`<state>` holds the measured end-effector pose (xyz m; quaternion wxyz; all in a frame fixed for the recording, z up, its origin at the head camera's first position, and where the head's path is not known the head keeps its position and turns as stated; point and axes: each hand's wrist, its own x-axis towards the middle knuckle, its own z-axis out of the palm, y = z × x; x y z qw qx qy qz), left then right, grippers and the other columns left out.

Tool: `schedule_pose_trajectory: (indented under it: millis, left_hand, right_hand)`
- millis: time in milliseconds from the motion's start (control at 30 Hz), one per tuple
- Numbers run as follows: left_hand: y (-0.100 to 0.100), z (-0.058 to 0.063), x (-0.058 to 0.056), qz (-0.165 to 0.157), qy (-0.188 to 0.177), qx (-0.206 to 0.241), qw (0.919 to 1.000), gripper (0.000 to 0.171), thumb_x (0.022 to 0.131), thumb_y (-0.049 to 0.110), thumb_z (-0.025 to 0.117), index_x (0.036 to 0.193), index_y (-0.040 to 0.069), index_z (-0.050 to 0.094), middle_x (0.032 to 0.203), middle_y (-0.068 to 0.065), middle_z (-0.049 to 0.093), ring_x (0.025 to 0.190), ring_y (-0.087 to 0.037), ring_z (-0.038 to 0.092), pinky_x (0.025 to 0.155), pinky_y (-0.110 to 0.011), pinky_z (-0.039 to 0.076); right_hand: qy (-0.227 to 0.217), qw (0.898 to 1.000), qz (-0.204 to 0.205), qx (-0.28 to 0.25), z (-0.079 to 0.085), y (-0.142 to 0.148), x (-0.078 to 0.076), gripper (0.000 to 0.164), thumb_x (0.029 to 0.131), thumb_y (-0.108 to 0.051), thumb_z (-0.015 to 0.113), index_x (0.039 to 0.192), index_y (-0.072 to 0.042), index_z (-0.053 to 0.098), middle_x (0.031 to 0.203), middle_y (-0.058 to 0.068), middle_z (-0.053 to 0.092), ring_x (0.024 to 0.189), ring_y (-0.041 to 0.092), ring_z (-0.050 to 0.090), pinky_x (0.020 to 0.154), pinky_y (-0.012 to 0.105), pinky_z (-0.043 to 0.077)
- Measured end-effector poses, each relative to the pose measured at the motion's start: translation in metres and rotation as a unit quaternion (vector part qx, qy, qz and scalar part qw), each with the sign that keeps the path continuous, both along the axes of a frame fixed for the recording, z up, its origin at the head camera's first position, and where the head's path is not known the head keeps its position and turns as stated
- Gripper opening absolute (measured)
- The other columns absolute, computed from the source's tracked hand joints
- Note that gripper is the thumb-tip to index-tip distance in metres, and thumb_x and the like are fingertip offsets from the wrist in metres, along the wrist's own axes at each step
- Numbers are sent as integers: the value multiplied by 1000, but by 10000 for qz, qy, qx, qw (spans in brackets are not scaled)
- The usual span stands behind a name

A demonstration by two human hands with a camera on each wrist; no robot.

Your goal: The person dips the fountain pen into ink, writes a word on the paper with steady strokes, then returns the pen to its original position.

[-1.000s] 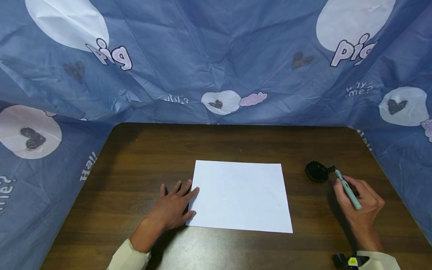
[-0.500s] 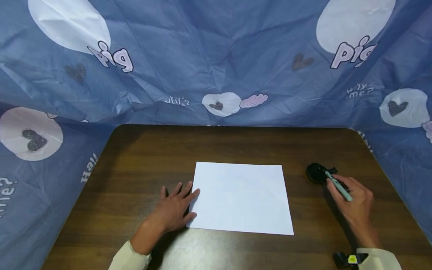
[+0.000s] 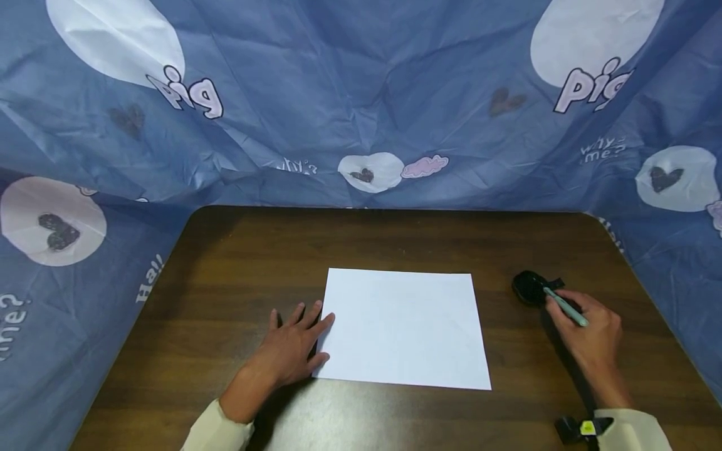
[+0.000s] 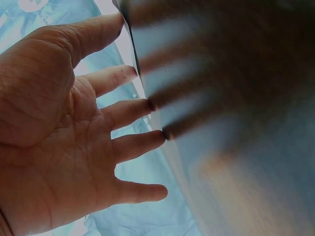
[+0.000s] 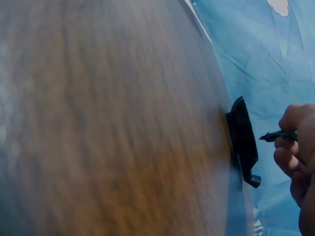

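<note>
My right hand (image 3: 592, 329) pinches a mint-green pen (image 3: 566, 307) between thumb and fingers. Its dark pointed tip reaches over a small round black dish (image 3: 528, 288) with a short tab on its right side. In the right wrist view, a small gap separates the pen (image 5: 278, 135) from the dish (image 5: 242, 132). My left hand (image 3: 290, 351) lies with spread fingers at the left edge of a blank white sheet of paper (image 3: 403, 329), thumb and index fingertip on it. The left wrist view shows the left hand's (image 4: 64, 132) palm side, fingertips against the surface.
A dark wooden table (image 3: 271, 250) bears everything, its far corners rounded. A blue printed cloth (image 3: 282, 81) hangs behind it and along both sides. A black strap device (image 3: 583, 430) with a yellow label sits at the right wrist.
My right hand has moved left, bringing the pen's tip from the dish's tab to over the dish, with only a slight shift in the last half second. My left hand stays on the paper.
</note>
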<state>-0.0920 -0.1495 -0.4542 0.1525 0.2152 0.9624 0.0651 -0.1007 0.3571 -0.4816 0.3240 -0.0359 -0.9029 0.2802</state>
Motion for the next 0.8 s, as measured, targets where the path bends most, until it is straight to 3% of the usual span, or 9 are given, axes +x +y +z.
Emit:
schedule_pose_trajectory:
  millis: [133, 200, 267, 533, 800]
  left_hand:
    - [0, 0, -1, 26, -18, -41, 10000, 67, 95, 44, 65, 154, 21, 41, 161, -13, 29, 145, -43, 29, 104, -77, 18]
    - [1, 0, -1, 39, -18, -37, 10000, 67, 94, 43, 65, 153, 21, 42, 161, -13, 29, 145, -43, 29, 104, -77, 18]
    - [1, 1, -1, 46, -13, -28, 10000, 67, 94, 43, 66, 153, 20, 42, 161, -13, 29, 145, -43, 29, 104, -77, 18]
    - [0, 2, 0, 34, 17, -7, 10000, 67, 95, 43, 65, 153, 20, 42, 161, -13, 29, 145, -43, 29, 104, -77, 19]
    - [0, 2, 2, 0, 15, 30, 10000, 66, 95, 41, 65, 153, 19, 42, 161, -14, 30, 144, -43, 30, 103, -77, 19]
  right_hand:
    - [-233, 9994, -203, 175, 3, -3, -2, 20, 82, -21, 78, 96, -7, 77, 90, 14, 74, 76, 6, 60, 63, 33, 36]
    - [-292, 9991, -233, 222, 3, -4, -3, 20, 82, -21, 77, 96, -6, 77, 90, 15, 74, 75, 25, 65, 63, 36, 37]
    - [-313, 9990, -240, 229, 3, -5, -5, 21, 82, -20, 77, 96, -5, 77, 90, 16, 74, 77, 36, 66, 62, 40, 38]
    - [-325, 9991, -167, 222, 0, -6, -11, 21, 82, -19, 78, 95, -3, 77, 89, 19, 73, 76, 42, 67, 63, 53, 41]
    - [-575, 9981, -144, 172, -1, -4, -9, 21, 82, -19, 77, 95, -3, 76, 93, 20, 73, 82, 45, 66, 66, 56, 41]
